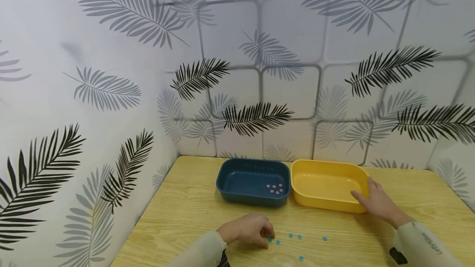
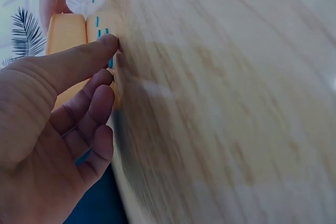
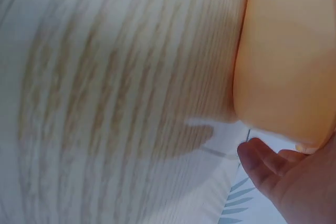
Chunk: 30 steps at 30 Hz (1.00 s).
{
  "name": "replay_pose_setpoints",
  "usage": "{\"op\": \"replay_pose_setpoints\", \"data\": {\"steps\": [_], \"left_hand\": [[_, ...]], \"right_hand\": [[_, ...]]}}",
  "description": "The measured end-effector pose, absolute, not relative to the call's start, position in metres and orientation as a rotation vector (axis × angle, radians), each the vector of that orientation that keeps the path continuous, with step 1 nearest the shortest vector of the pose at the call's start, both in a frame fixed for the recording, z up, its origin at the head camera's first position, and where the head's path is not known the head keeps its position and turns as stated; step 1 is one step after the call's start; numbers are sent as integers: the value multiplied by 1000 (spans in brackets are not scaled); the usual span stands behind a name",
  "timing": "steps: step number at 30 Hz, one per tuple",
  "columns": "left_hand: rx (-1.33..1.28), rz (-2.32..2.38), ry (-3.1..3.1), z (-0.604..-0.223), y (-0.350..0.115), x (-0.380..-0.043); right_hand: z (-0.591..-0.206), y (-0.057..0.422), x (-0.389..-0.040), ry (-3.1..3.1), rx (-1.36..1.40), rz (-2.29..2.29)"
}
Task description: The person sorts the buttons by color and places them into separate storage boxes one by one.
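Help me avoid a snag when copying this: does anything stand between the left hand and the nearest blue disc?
Nothing visible does. The nearest blue disc lies right by the left hand's thumb and forefinger, and the yellow tray stands farther back, out of the way.

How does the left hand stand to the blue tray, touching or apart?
Apart. The head view shows it: a strip of bare table lies between the left hand and the blue tray's near wall.
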State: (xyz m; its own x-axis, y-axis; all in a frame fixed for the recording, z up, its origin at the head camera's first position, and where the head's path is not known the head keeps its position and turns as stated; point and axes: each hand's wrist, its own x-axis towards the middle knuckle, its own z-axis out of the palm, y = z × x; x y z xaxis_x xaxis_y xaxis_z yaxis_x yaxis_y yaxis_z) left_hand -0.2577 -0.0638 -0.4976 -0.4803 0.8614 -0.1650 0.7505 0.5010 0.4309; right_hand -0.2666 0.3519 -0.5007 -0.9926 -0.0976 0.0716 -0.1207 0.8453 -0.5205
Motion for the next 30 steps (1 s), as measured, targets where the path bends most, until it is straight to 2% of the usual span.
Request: {"op": "replay_pose_setpoints", "data": {"steps": [19, 30], "left_hand": [[1336, 466, 2392, -502, -61, -262], [1218, 456, 2378, -500, -59, -262]], "right_hand": [[-500, 363, -267, -2979, 226, 1144], [-503, 364, -267, -2996, 220, 1127]]}}
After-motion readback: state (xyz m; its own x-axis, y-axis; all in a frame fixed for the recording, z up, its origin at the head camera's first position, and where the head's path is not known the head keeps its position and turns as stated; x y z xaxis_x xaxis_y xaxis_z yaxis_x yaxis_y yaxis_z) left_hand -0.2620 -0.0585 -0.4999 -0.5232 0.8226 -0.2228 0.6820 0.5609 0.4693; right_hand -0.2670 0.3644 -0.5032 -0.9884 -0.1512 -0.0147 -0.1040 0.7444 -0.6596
